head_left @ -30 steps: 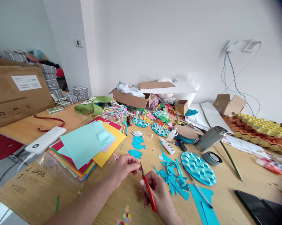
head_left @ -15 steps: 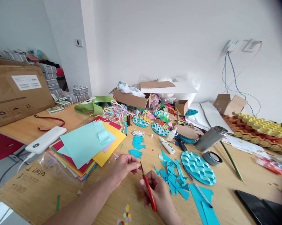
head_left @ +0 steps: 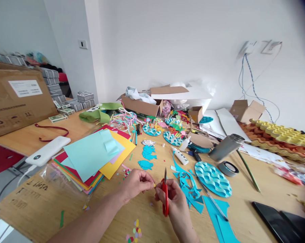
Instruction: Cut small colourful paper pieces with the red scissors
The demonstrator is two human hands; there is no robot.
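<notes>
Head view: left hand (head_left: 140, 182) pinches a tiny yellow piece (head_left: 154, 185) between thumb and forefinger, above the table (head_left: 109, 216); right hand (head_left: 174, 199) is curled round red scissors (head_left: 165, 199), blades pointing away and apparently together; its thumb and fingertip meet close beside the yellow piece, contact unclear; scissors lie to the right of the piece; coloured dots (head_left: 136, 230) sit on the table nearer the wearer; blue fish (head_left: 145, 164) lie beyond the hands; paper stack (head_left: 87, 160) at left, pale blue sheet on top; blue scraps (head_left: 190, 190) right of the scissors, with a wavy oval (head_left: 213, 179) just beyond; pen (head_left: 215, 204) partly across blue paper (head_left: 224, 222); tape roll (head_left: 228, 168) beside the flask (head_left: 225, 147).
</notes>
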